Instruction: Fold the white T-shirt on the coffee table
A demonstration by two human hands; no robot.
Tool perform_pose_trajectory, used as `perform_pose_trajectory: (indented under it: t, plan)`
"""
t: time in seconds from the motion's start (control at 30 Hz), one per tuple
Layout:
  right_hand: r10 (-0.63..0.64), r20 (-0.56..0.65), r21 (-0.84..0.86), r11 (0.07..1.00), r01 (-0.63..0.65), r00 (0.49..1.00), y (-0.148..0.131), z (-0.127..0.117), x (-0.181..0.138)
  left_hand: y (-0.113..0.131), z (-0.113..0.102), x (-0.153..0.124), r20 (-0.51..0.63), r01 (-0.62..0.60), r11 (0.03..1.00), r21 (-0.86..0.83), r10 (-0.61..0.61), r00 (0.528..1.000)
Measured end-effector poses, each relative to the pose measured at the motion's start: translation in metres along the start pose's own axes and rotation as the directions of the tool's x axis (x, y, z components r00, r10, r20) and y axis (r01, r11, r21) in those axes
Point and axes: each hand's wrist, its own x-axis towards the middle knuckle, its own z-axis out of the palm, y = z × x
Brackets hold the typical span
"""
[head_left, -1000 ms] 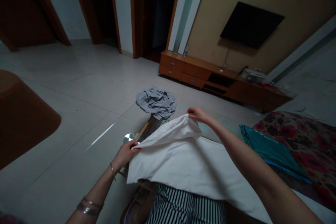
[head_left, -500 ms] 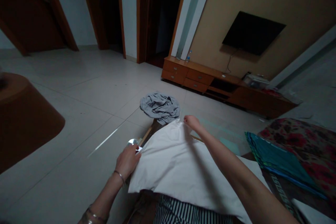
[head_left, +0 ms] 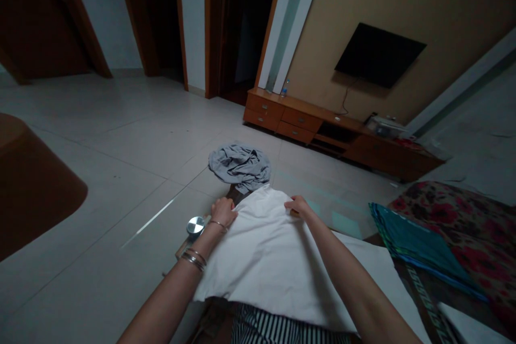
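Observation:
A white cloth (head_left: 266,263) lies spread over a low surface in front of me, its near edge above striped fabric (head_left: 278,328). My left hand (head_left: 224,212) is closed on the cloth's left edge near the far end. On the far right edge, my right hand (head_left: 299,207) pinches the cloth between thumb and fingers. Just beyond the far tip sits a crumpled grey cloth (head_left: 241,164). A round, shiny metal-topped object (head_left: 195,226) stands left of my left forearm. What lies beneath the white cloth is mostly hidden.
Folded teal fabric (head_left: 423,247) rests at the right beside a red floral cover (head_left: 459,215). An orange-brown piece of furniture (head_left: 36,188) stands at the left. Across the tiled floor (head_left: 133,172) are a low wooden cabinet (head_left: 298,118) and a wall-mounted television (head_left: 379,56).
My left hand has moved forward and right along the cloth's left edge, uncovering the metal-topped object. My right hand has shifted slightly down, and the cloth's far end lies flatter.

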Motion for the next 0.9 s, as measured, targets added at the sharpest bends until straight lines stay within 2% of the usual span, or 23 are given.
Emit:
perform_pose_trajectory:
  t: [0.13,0.27,0.37,0.47,0.6,0.73,0.8,0.9]
  plan:
    - [0.04,0.034,-0.075,0.997,-0.037,0.999,0.016,-0.015,0.001,-0.009,0.008,-0.012,-0.103,-0.096,0.992,-0.077,0.088,0.991]
    - [-0.042,-0.052,-0.104,0.994,0.036,0.998,0.001,-0.022,0.02,-0.014,0.018,-0.021,-0.17,-0.183,0.969,-0.166,0.155,0.973]
    - [-0.135,-0.076,-0.051,0.99,0.131,0.988,-0.026,-0.009,0.04,-0.016,0.021,-0.023,-0.192,-0.249,0.947,-0.201,0.211,0.958]
    - [-0.18,-0.093,0.02,0.983,0.183,0.979,-0.048,0.015,0.053,-0.016,0.022,-0.023,-0.198,-0.256,0.946,-0.2,0.217,0.956]
    - [-0.216,-0.157,0.137,0.962,0.238,0.964,-0.052,0.032,0.05,-0.016,0.022,-0.021,-0.184,-0.233,0.949,-0.211,0.195,0.963]
    - [-0.237,-0.213,0.262,0.921,0.289,0.948,-0.032,0.024,0.032,-0.018,0.024,-0.02,-0.203,-0.243,0.944,-0.223,0.199,0.959]
    - [-0.266,-0.164,0.404,0.86,0.311,0.95,-0.021,0.017,0.021,-0.018,0.026,-0.019,-0.216,-0.254,0.941,-0.225,0.206,0.954]
    - [-0.352,-0.008,0.665,0.697,0.267,0.936,-0.009,0.01,0.008,-0.019,0.027,-0.019,-0.213,-0.246,0.94,-0.237,0.197,0.957]
